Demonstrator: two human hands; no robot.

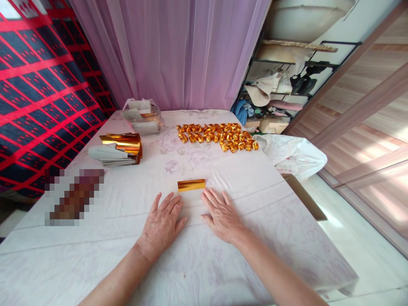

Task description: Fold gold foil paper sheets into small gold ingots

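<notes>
A narrow strip of shiny gold foil paper (191,185) lies flat on the table, just beyond my fingertips. My left hand (164,223) rests palm down on the cloth, fingers spread, short of the strip's left end. Palm down as well, my right hand (221,214) has its fingers stretched toward the strip's right end; whether a fingertip touches it I cannot tell. Farther back on the right sit rows of folded gold foil pieces (219,134). To the left stands a curled stack of gold and grey-white foil sheets (123,148).
A clear plastic bag of more sheets (143,117) lies at the back left. The table wears a pale flowered cloth (197,272). Purple curtains (175,55) hang behind it. Right of the table are a white plastic bag (291,155) and a loaded shelf rack (287,63). A pixelated patch covers something at left.
</notes>
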